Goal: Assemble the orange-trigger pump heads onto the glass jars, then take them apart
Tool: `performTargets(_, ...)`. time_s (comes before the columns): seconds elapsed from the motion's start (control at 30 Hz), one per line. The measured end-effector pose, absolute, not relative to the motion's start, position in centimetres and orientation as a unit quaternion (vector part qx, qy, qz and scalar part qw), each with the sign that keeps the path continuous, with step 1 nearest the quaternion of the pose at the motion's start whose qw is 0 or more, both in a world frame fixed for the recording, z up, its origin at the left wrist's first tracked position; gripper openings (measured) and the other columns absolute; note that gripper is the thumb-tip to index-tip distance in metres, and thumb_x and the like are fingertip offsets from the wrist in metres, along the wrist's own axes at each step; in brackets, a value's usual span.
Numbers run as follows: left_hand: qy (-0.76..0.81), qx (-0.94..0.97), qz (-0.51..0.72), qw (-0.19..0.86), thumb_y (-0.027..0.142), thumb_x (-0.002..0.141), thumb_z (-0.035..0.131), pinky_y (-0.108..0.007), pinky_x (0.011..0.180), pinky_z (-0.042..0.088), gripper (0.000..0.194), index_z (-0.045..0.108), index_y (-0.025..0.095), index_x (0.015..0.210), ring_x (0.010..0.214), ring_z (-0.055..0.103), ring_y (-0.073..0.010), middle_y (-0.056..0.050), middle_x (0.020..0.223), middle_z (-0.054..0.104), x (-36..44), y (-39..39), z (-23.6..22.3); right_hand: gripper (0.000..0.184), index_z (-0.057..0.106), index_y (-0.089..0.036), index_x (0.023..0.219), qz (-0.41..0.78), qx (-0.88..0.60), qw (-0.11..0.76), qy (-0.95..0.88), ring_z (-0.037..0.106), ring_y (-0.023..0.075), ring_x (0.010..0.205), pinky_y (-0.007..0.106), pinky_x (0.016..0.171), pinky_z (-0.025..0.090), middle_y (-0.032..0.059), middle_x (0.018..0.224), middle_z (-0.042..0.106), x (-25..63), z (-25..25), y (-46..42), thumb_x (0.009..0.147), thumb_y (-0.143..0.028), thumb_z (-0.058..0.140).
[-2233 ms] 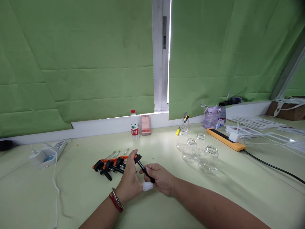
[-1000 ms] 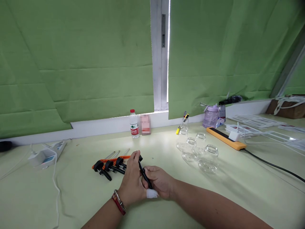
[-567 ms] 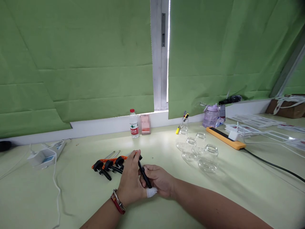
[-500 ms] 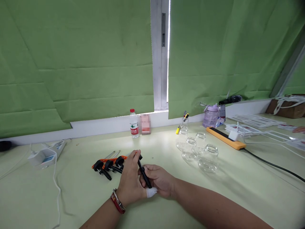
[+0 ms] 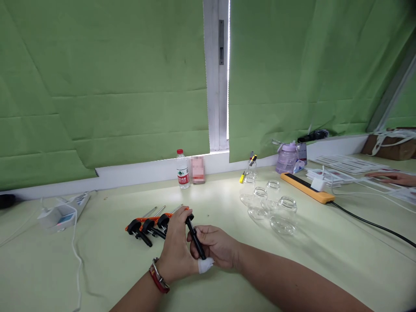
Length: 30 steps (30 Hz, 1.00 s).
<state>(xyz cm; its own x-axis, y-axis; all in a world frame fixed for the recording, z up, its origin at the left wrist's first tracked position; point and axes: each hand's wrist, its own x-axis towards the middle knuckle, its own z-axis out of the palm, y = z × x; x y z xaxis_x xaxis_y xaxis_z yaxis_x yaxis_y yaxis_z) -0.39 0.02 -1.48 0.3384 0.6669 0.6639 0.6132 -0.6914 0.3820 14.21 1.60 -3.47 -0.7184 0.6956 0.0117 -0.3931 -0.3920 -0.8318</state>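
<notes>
Two hands grasp one black tool (image 5: 196, 239) near the front of a pale counter (image 5: 42, 273). The left hand (image 5: 177, 248) spans it, fingers at the upper end and the thumb, wrapped in a white bandage (image 5: 205, 265), at the lower. The right hand (image 5: 217, 245) pinches the shaft along its lower half. The tool is tilted, its top leaning to the left and partly covered by the fingers. Just left of the hands, three similar tools (image 5: 149, 225) with black knobs and orange parts lie in a row, the nearest one partly hidden. Right of centre stand several clear jars (image 5: 287, 202); behind, a water bottle (image 5: 183, 171) is upright beside a pink box (image 5: 197, 170). At far right, another person's hand (image 5: 394, 177) rests over white papers (image 5: 352, 164).
</notes>
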Motion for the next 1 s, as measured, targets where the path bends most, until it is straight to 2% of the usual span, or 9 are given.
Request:
performTargets(0.2, 0.398, 0.836, 0.375, -0.046, 0.036, 0.048, 0.068, -0.057, 0.099, 0.026, 0.098, 0.022, 0.018, 0.133, 0.125, 0.028, -0.0396, -0.018, 0.132, 0.031, -0.1, -0.1, -1.2, 0.047, 0.058, -0.01, 0.087, 0.801, -0.175, 0.335, -0.465, 0.053, 0.0127, 0.054, 0.026, 0.057, 0.036, 0.0032, 0.058, 0.058, 14.3, -3.5, 2.0, 0.079, -0.056, 0.05)
performTargets(0.4, 0.386, 0.871, 0.3, -0.048, 0.04, 0.047, 0.069, -0.057, 0.102, 0.019, 0.107, 0.018, 0.019, 0.138, 0.127, 0.024, -0.0403, -0.017, 0.135, 0.03, -0.4, -0.1, -1.7, 0.03, 0.058, -0.011, 0.07, 0.745, -0.235, 0.335, -0.526, 0.054, 0.0133, 0.051, 0.026, 0.055, 0.037, 0.0032, 0.056, 0.059, 14.2, -2.9, 2.0, 0.079, -0.039, 0.051)
performTargets(0.63, 0.381, 0.874, 0.301, -0.014, 0.04, 0.045, 0.071, -0.058, 0.1, 0.021, 0.111, 0.016, 0.021, 0.139, 0.124, 0.026, -0.0408, -0.016, 0.133, 0.032, -0.4, -0.2, -1.5, 0.026, 0.058, -0.011, 0.065, 0.741, -0.259, 0.324, -0.528, 0.055, 0.0133, 0.05, 0.024, 0.051, 0.031, 0.004, 0.054, 0.06, 14.5, -2.3, 2.1, 0.075, -0.032, 0.046)
performTargets(0.77, 0.373, 0.877, 0.302, 0.01, 0.04, 0.045, 0.071, -0.057, 0.099, 0.024, 0.111, 0.015, 0.023, 0.139, 0.122, 0.03, -0.0394, -0.015, 0.13, 0.034, -0.4, -0.3, -1.1, 0.022, 0.057, -0.011, 0.066, 0.75, -0.252, 0.324, -0.519, 0.054, 0.0131, 0.051, 0.024, 0.052, 0.033, 0.0037, 0.054, 0.061, 14.8, -2.5, 2.3, 0.073, -0.028, 0.045)
performTargets(0.9, 0.37, 0.876, 0.304, 0.054, 0.043, 0.044, 0.073, -0.055, 0.098, 0.029, 0.113, 0.014, 0.024, 0.138, 0.119, 0.033, -0.0377, -0.014, 0.13, 0.034, -0.5, -0.8, -0.5, 0.027, 0.059, -0.01, 0.065, 0.754, -0.248, 0.306, -0.526, 0.056, 0.0153, 0.048, 0.026, 0.049, 0.035, 0.005, 0.051, 0.06, 15.2, -2.7, 3.0, 0.071, -0.03, 0.042)
performTargets(1.0, 0.369, 0.871, 0.313, 0.086, 0.041, 0.045, 0.075, -0.052, 0.098, 0.031, 0.112, 0.015, 0.025, 0.138, 0.119, 0.036, -0.0352, -0.013, 0.13, 0.035, -0.7, -1.2, 0.0, 0.029, 0.061, -0.009, 0.067, 0.707, -0.287, 0.348, -0.545, 0.052, 0.0135, 0.044, 0.026, 0.047, 0.034, 0.0056, 0.05, 0.06, 15.9, -2.8, 4.1, 0.069, -0.029, 0.041)
